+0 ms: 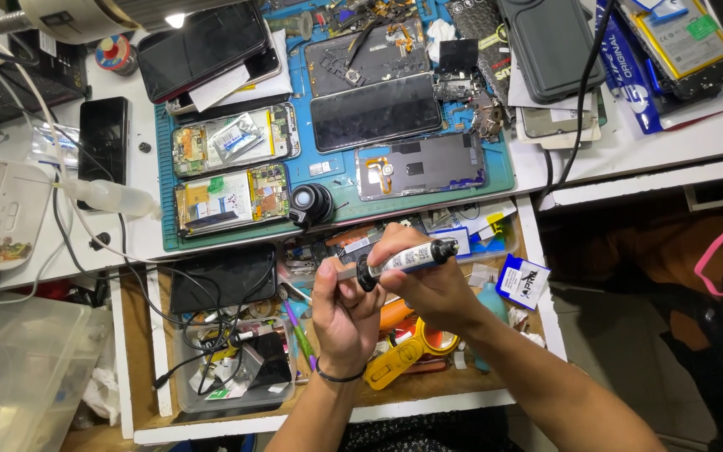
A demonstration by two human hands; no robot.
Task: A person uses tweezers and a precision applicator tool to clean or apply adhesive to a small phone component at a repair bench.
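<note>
Gripping a small glue tube [407,258] over the open drawer [537,335] below the desk [140,180], right hand [433,285] clasping its body, left hand [345,314] pinching the black cap end, likely uncapping; steady counter-twist needed.

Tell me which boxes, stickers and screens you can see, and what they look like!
Glue tube: between both hands, white label, black cap.
Small packet: right of the hands, white and blue square.
Dark phone screen: on the blue mat, black rectangle.
Blue package: top right, long.
</note>
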